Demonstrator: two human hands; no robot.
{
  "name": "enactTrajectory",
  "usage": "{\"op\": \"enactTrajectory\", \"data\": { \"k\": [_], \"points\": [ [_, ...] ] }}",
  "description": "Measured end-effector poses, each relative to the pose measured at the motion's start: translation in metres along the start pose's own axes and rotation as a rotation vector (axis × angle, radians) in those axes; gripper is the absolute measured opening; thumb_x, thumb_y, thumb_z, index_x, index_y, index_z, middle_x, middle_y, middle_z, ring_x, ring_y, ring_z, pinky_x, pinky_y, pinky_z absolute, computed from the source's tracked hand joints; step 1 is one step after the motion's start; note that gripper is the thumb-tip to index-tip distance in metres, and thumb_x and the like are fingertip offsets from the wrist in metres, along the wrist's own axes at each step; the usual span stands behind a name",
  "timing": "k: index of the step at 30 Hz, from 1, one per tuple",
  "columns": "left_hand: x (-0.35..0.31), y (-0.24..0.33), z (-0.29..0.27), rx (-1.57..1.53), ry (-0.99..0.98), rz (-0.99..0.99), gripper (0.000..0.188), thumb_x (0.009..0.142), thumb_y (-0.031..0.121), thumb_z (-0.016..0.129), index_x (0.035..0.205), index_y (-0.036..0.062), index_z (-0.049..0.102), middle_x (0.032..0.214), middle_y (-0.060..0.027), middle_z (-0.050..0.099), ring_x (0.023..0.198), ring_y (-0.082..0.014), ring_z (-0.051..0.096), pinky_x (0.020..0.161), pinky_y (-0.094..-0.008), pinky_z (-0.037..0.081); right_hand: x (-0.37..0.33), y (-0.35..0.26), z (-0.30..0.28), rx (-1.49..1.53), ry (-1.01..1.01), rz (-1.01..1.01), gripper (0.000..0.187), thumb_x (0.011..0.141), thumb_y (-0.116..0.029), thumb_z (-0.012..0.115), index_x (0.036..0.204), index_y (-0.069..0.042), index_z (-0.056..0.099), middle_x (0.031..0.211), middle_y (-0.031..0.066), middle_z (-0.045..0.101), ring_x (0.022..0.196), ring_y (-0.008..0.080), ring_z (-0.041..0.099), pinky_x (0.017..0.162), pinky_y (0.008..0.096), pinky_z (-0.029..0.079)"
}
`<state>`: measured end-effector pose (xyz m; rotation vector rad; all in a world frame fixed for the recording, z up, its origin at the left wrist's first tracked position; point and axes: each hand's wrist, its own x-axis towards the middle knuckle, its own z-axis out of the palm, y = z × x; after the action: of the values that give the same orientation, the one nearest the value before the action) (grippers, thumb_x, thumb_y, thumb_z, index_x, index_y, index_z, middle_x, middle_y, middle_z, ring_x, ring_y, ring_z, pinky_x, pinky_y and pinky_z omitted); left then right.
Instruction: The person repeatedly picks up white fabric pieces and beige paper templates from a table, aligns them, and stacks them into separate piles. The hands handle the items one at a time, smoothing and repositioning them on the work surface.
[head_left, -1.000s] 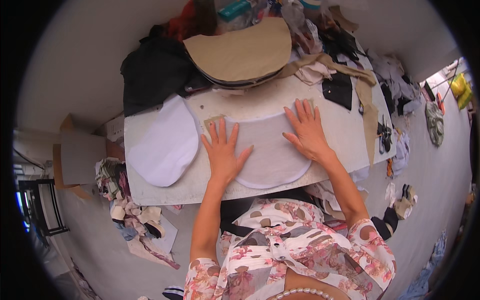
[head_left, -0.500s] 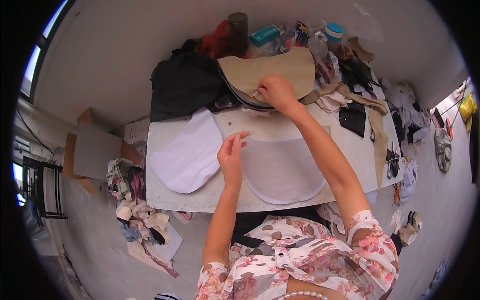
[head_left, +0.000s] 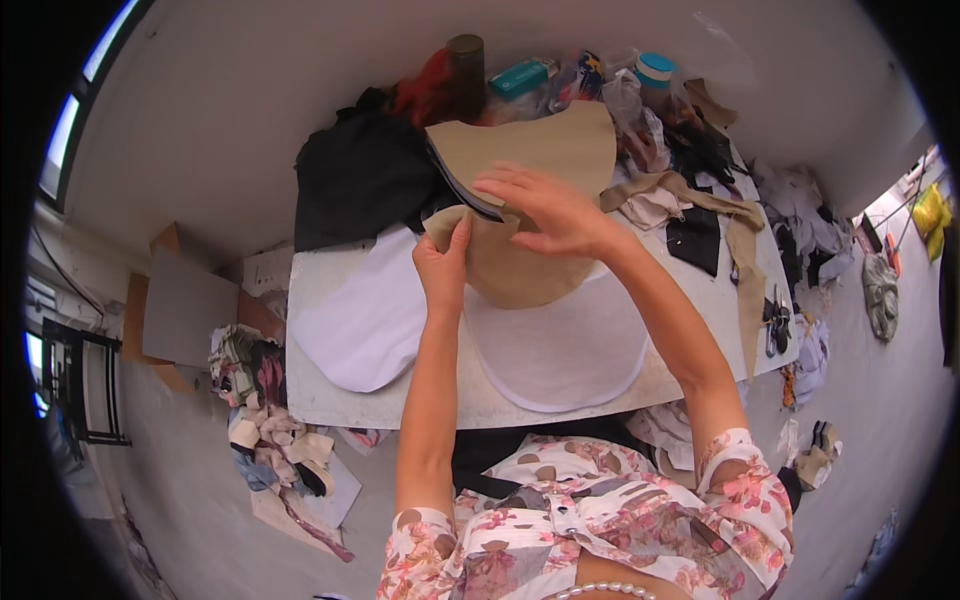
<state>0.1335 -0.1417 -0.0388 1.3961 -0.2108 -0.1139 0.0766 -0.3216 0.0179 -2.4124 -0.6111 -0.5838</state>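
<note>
My left hand (head_left: 442,262) pinches the left corner of a tan fabric piece (head_left: 520,275). That curved piece reaches over a sheer white rounded fabric piece (head_left: 565,350) on the table. My right hand (head_left: 555,215) is open, its fingers spread over the tan piece and the stack behind it; whether it touches them I cannot tell. At the back of the table lies the stack of tan cut pieces (head_left: 540,140), with dark layers showing along its left edge. A white fabric piece (head_left: 360,325) with a rounded end lies left of my left hand.
Black fabric (head_left: 365,180) is heaped at the back left. A dark canister (head_left: 466,75), a teal box (head_left: 522,80) and a blue-lidded jar (head_left: 654,70) line the wall. Tan strips (head_left: 745,240) and scissors (head_left: 775,320) lie on the right. Fabric scraps (head_left: 285,450) cover floor at left.
My left hand has moved up and left and taken hold of a tan fabric piece, which now overlaps the sheer white one. My right hand has opened from a pinch at the stack.
</note>
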Motion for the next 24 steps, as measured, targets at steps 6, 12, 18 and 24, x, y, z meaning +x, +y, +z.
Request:
{"op": "enactTrajectory", "data": {
  "k": [6, 12, 18, 24],
  "points": [
    [-0.024, 0.047, 0.0, 0.267, -0.053, 0.496, 0.014, 0.088, 0.01, 0.067, 0.097, 0.0005, 0.071, 0.089, -0.0029, 0.07, 0.082, -0.0083, 0.06, 0.079, -0.0239, 0.047, 0.007, 0.029, -0.019, -0.174, -0.409, 0.143, 0.033, 0.071, -0.007, 0.068, 0.104, -0.008, 0.063, 0.102, 0.0063, 0.064, 0.104, 0.0259, 0.057, 0.104, 0.0478, 0.035],
    [-0.03, 0.059, -0.02, 0.23, -0.009, 0.513, 0.021, 0.092, 0.009, 0.062, 0.109, -0.0006, 0.067, 0.103, -0.0057, 0.069, 0.096, -0.0106, 0.06, 0.09, -0.0234, 0.044, -0.057, 0.038, -0.079, -0.072, -0.037, 0.269, 0.017, 0.073, -0.008, 0.069, 0.089, -0.004, 0.065, 0.087, 0.0052, 0.064, 0.09, 0.0193, 0.061, 0.092, 0.0394, 0.044],
    [-0.024, 0.055, -0.032, -0.002, 0.055, 0.435, 0.016, 0.09, 0.014, 0.067, 0.098, -0.0002, 0.068, 0.091, 0.0022, 0.061, 0.083, -0.007, 0.057, 0.076, -0.0198, 0.045, -0.105, 0.025, -0.099, 0.573, 0.196, 0.597, 0.015, 0.078, -0.011, 0.07, 0.089, -0.004, 0.064, 0.081, -0.0011, 0.062, 0.077, 0.0059, 0.053, 0.069, 0.0234, 0.044],
    [-0.041, 0.046, -0.039, -0.166, 0.003, 0.23, 0.023, 0.09, 0.021, 0.066, 0.104, 0.0024, 0.066, 0.092, 0.0, 0.065, 0.077, -0.0062, 0.06, 0.063, -0.0194, 0.049, -0.134, -0.008, -0.084, 0.647, 0.487, 0.52, 0.023, 0.094, -0.023, 0.06, 0.104, -0.002, 0.058, 0.093, -0.0018, 0.062, 0.087, 0.0051, 0.054, 0.08, 0.0206, 0.043]
  ]
}}
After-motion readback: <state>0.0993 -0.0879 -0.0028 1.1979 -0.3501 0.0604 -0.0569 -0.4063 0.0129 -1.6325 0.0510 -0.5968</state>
